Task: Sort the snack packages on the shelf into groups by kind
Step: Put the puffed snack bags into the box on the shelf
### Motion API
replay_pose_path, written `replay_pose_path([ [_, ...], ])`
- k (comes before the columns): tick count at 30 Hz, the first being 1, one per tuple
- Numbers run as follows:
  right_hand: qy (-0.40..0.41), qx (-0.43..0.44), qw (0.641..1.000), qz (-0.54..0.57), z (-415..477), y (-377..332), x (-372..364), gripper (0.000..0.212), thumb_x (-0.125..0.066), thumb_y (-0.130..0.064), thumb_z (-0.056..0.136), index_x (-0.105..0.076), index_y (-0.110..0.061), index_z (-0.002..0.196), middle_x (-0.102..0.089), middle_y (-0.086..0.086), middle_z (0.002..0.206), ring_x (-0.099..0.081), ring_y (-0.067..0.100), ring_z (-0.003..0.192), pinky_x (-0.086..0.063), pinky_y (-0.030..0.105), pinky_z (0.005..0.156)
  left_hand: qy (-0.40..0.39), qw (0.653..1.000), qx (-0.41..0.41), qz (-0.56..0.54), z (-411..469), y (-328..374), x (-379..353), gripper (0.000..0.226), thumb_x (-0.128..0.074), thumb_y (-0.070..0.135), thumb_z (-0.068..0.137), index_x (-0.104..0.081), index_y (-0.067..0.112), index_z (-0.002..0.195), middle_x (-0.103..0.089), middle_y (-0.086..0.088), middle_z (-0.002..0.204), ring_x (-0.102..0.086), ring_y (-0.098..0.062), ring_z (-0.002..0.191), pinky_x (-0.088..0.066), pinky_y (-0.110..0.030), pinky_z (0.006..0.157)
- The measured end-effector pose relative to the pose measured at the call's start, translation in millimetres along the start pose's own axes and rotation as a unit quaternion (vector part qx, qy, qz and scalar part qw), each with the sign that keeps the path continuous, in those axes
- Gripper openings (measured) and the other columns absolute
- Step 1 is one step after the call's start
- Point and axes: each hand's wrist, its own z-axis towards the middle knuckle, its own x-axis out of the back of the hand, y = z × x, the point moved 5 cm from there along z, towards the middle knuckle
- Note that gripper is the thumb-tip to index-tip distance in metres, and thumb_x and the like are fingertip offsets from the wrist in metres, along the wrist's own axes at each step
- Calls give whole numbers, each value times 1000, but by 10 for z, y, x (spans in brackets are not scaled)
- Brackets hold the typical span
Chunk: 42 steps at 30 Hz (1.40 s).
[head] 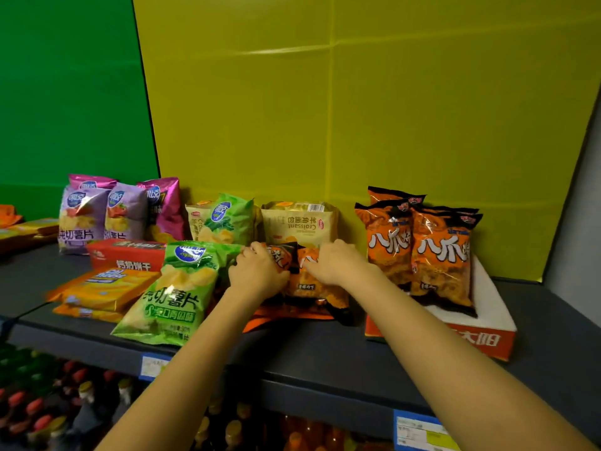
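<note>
Both forearms extend from the lower edge of the view toward the middle of the dark grey shelf [325, 340]. Left hand [257, 271] is closed over the top left of a small pile of orange snack bags [312, 288] lying flat at the centre of the shelf; its fingers [250, 252] curl around the upper edge of one bag. Right hand [335, 262] rests on the top of the adjacent bag in the same pile, fingers bent over its edge in a grasp. Just right of the pile, three matching orange bags [439, 252] stand upright in a white-lined red carton [487, 336]. Behind the hands, a pale croissant packet [299, 224] leans against the yellow back panel [390, 125], with a second one partly hidden behind an upright green chip bag [227, 219]. A larger green chip bag [172, 291] lies tilted at the front left, touching the left forearm. Left of it sit stacked orange-yellow biscuit packs [100, 288] and a red biscuit box [126, 255]. Purple and pink chip bags [120, 213] stand grouped at the far left rear. Blue price labels [419, 431] are fixed to the shelf edge; bottles [48, 408] fill the level below, out of focus.
</note>
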Motion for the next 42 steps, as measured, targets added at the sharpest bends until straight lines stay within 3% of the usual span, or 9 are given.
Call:
replay_pose_path([
  [4, -47, -87, 995, 9, 42, 46, -225, 91, -42, -67, 81, -20, -7, 146, -36, 19, 145, -40, 36, 130, -39, 43, 101, -23, 998, 39, -48, 66, -96, -5, 88, -54, 55, 83, -22, -3, 141, -34, -21, 145, -35, -35, 134, -35, -43, 105],
  [9, -60, -160, 978, 118, 22, 107, -340, 110, -60, -63, 73, -3, -5, 147, -34, 16, 148, -35, 35, 134, -36, 42, 104, -86, 991, 44, -91, 143, -166, -26, 94, -63, 56, 76, -23, 1, 140, -39, -18, 142, -42, -33, 131, -39, -41, 102],
  [14, -15, -195, 965, 175, -40, 125, -332, 108, -69, -57, 68, -13, -3, 144, -39, 15, 143, -39, 33, 131, -38, 39, 101, -76, 992, 6, -96, 115, -150, 33, 88, -67, 52, 74, -26, 3, 136, -49, -15, 136, -50, -33, 125, -45, -40, 94],
  [22, 96, -157, 961, 208, -165, 58, -28, 91, -71, -46, 72, -27, 1, 137, -44, 17, 138, -45, 33, 126, -42, 36, 95, 48, 976, -64, -204, -47, 8, 424, 79, -73, 47, 70, -37, 2, 124, -50, -16, 128, -53, -35, 118, -46, -43, 89],
  [26, 168, -123, 937, 279, -255, 30, 284, 81, -71, -39, 73, -31, -1, 132, -49, 15, 133, -50, 32, 120, -44, 36, 87, 118, 945, -113, -284, -102, 140, 806, 63, -76, 41, 67, -34, 10, 103, -59, -12, 108, -61, -35, 100, -53, -43, 78],
  [30, 230, -107, 907, 338, -418, 175, 692, 77, -73, -38, 72, -33, -7, 128, -52, 11, 127, -52, 30, 115, -42, 34, 81, 162, 891, -161, -394, -197, 313, 1159, 65, -80, 34, 66, -28, 17, 101, -61, -4, 112, -63, -29, 103, -53, -43, 83],
  [34, 277, -101, 870, 395, -620, 561, 984, 84, -79, -34, 66, -31, -10, 131, -52, 6, 126, -52, 24, 115, -44, 33, 86, 104, 829, -180, -520, -234, 575, 1166, 74, -84, 32, 62, -27, 20, 108, -55, 4, 111, -59, -20, 104, -51, -38, 92],
  [39, 291, -114, 826, 469, -886, 1185, 1068, 92, -79, -46, 39, -50, -22, 122, -64, -4, 115, -61, 18, 105, -50, 41, 92, 27, 767, -181, -615, -349, 1108, 843, 83, -80, 31, 69, -22, 13, 126, -52, -3, 121, -57, -21, 112, -48, -44, 100],
  [42, 300, -110, 792, 520, -1033, 1498, 1043, 79, -81, -36, 53, -51, -23, 125, -66, -4, 115, -63, 16, 103, -52, 39, 90, -8, 754, -173, -633, -445, 1431, 585, 92, -75, 41, 63, -18, 15, 131, -50, -6, 129, -54, -22, 115, -47, -45, 101],
])
